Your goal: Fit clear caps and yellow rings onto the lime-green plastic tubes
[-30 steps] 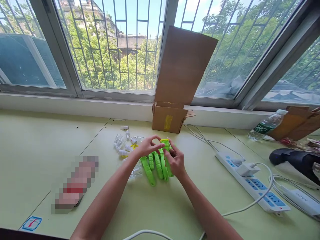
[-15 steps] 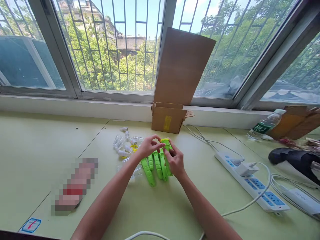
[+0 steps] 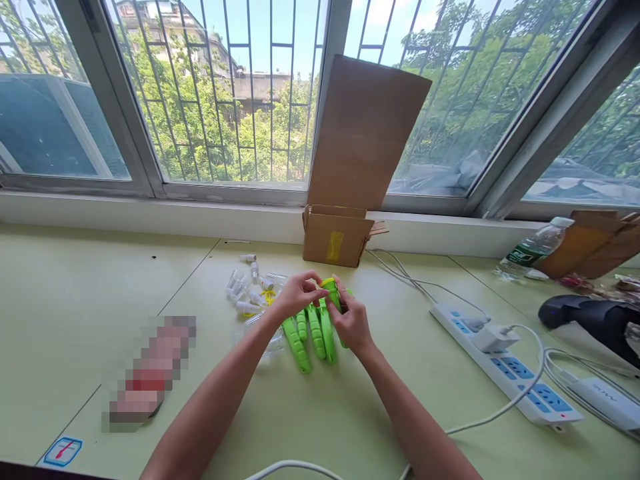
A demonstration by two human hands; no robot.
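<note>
My right hand (image 3: pixel 354 323) is wrapped round a green plastic handle (image 3: pixel 331 291) with ribs and a yellow ring at its upper end. Thumb and fingers of my left hand (image 3: pixel 297 295) are closed at that ringed end, touching it from the left. Below both hands, several similar green handles (image 3: pixel 297 344) lie side by side on the table. Left of them sit clear plastic bottles (image 3: pixel 237 285), small white nozzle-like pieces (image 3: pixel 247 307) and yellow loops (image 3: pixel 269 295), partly behind my left forearm.
An open cardboard box (image 3: pixel 333 239) stands against the window sill, its flap upright. To the right lie a white power strip (image 3: pixel 505 363) with cables, a water bottle (image 3: pixel 535 250) and a black object (image 3: pixel 590 327). A blurred-out item (image 3: pixel 155 370) rests at left.
The held green handle has tilted in my right hand, its yellow-ringed top leaning left and more toward me. My left hand has stayed nearly in place.
</note>
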